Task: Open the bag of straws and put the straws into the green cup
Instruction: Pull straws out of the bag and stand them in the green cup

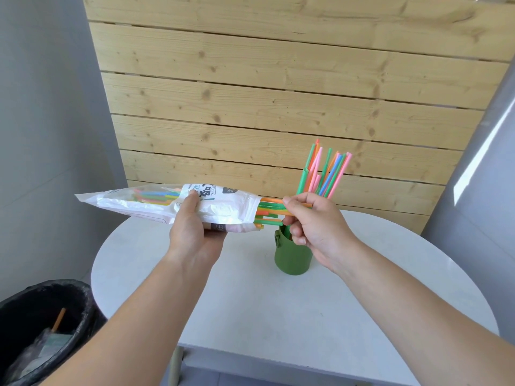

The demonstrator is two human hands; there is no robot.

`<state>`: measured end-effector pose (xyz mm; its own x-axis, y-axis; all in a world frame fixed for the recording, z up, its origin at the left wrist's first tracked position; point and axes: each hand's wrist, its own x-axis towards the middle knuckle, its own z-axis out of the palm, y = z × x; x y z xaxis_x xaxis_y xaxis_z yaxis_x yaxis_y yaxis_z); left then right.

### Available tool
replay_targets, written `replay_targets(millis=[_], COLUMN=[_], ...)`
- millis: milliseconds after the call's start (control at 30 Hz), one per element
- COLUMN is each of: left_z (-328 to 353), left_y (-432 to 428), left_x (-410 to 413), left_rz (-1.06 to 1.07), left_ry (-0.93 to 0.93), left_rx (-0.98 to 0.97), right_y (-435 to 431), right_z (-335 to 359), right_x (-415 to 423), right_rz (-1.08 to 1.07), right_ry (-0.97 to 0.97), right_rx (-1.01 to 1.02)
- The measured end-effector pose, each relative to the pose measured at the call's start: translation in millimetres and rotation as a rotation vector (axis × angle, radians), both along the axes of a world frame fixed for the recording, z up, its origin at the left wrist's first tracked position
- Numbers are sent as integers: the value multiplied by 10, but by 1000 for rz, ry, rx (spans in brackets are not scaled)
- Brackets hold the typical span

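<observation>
My left hand (192, 232) grips a white plastic bag of straws (156, 203) held level above the table, its open mouth pointing right. Coloured straws (269, 211) stick out of that mouth. My right hand (315, 221) pinches the tips of several of them, just above the green cup (292, 256). The cup stands upright on the white table and holds a bunch of green, pink, orange and blue straws (324, 172) that lean up and to the right. The cup's rim is partly hidden behind my right hand.
The round white table (250, 302) stands against a wooden slat wall (278, 93). A black bin (41, 330) lined with a bag and holding rubbish sits on the floor at the lower left.
</observation>
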<state>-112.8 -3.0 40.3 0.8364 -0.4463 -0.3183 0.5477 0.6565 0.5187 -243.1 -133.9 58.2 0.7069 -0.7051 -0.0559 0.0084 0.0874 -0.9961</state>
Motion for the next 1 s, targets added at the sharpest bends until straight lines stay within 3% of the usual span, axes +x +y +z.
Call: replay_targets(millis=[433, 1000], left_z=[41, -15], left_y=[81, 23], left_x=[51, 23], left_rz=[30, 29], left_ry=[45, 57], left_rx=[40, 78], right_y=[-416, -973], right_z=[354, 584], right_x=[-374, -1198], right_rz=[53, -121], right_ry=[69, 130], right_rx=[-227, -238])
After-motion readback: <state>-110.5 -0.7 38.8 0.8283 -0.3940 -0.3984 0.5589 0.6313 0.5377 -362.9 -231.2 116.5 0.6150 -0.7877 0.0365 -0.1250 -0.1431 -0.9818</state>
